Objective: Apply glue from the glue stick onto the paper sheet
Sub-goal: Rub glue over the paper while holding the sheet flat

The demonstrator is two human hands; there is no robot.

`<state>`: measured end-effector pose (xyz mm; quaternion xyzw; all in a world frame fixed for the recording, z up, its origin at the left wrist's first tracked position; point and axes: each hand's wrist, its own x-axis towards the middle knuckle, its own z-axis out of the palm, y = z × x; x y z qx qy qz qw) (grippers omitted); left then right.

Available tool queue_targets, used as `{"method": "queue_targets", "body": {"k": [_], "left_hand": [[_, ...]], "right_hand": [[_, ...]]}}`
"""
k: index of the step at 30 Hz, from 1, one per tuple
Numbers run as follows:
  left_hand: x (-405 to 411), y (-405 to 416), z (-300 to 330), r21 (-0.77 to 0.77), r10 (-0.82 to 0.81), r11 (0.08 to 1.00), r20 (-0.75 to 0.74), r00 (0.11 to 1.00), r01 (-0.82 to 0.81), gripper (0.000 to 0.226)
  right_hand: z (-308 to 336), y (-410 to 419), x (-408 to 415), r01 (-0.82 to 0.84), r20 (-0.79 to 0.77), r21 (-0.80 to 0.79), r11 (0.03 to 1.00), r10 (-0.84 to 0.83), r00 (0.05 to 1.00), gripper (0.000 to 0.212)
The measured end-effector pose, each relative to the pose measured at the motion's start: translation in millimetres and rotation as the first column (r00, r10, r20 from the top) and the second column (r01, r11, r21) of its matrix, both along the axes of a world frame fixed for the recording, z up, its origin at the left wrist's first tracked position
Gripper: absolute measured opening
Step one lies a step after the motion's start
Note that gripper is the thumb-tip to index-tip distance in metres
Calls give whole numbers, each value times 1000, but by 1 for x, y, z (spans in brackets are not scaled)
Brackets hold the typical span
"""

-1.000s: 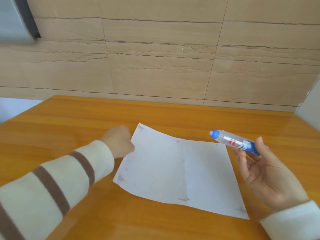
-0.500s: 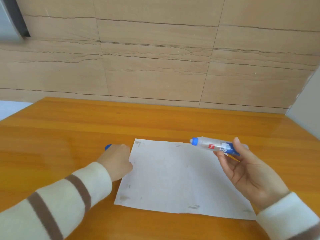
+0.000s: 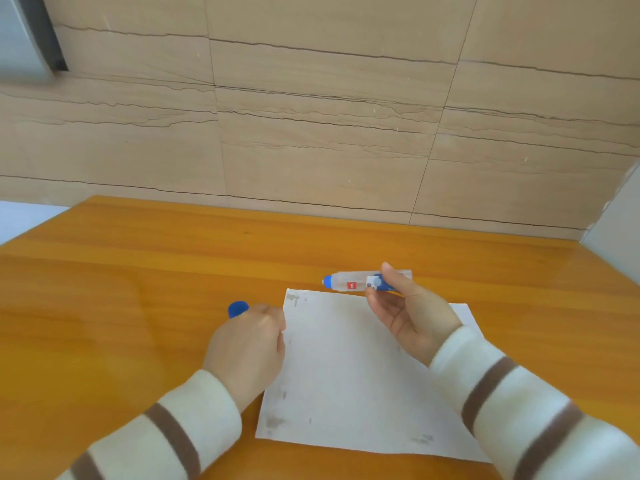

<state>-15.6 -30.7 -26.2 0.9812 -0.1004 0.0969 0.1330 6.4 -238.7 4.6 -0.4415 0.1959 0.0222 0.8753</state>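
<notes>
A white paper sheet (image 3: 346, 379) with a few grey smudges lies flat on the orange wooden table (image 3: 121, 282). My right hand (image 3: 412, 317) holds the glue stick (image 3: 349, 283), a clear tube with a blue tip and blue label. It lies level just above the sheet's far edge, with the uncapped tip pointing left. My left hand (image 3: 249, 344) is curled into a fist at the sheet's left edge, touching it. A blue cap (image 3: 237, 308) sticks out from the far side of that fist.
A beige tiled wall (image 3: 311, 133) rises directly behind the table's far edge. The table's left corner drops off to a pale floor (image 3: 24, 216), and a grey panel (image 3: 620, 244) stands at the right.
The glue stick in my right hand has moved left and away, from the sheet's right side to its far edge. The blue cap now shows beyond my left fist.
</notes>
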Motion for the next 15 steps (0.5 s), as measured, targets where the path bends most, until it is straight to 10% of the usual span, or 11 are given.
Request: {"method": "queue_targets", "body": {"k": [15], "left_hand": [[4, 2, -9, -84, -57, 995, -70, 996, 51, 18]], "right_hand": [[-25, 41, 38, -96, -74, -71, 993, 91, 993, 14]]}}
